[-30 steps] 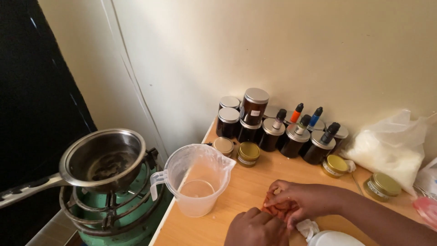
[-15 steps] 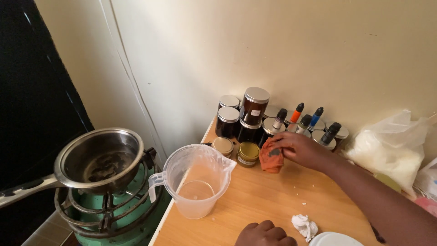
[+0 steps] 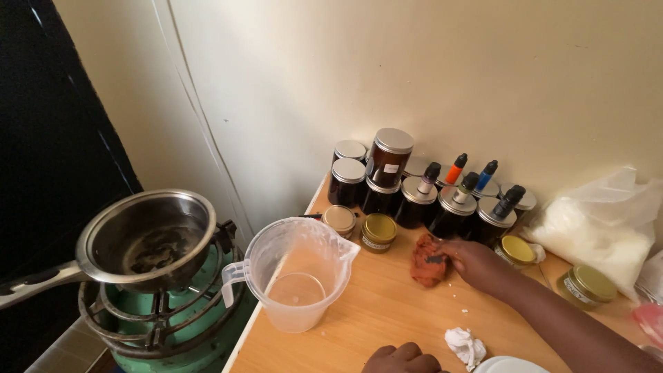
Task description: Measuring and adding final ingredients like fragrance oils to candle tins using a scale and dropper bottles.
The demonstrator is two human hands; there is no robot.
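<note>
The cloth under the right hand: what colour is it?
Orange-red cloth, seen in the head view.
</note>
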